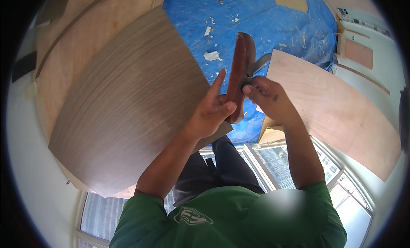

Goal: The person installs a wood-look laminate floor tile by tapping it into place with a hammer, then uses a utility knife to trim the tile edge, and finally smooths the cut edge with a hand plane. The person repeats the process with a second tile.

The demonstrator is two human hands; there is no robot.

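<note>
My left hand (209, 113) grips the reddish wooden tool (239, 75); right hand (267, 94) fingers pinch its metal blade (260, 63). I judge I'm adjusting it; next needs steady seating.

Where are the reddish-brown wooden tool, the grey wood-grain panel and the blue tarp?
reddish-brown wooden tool (241, 64): head view, on its upper body above the hands.
grey wood-grain panel (128, 103): head view, middle of its face.
blue tarp (256, 17): head view, bare stretch near the top.

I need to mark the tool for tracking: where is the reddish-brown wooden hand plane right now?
In the head view, centre: the reddish-brown wooden hand plane is held between both hands, above the blue tarpaulin.
</note>
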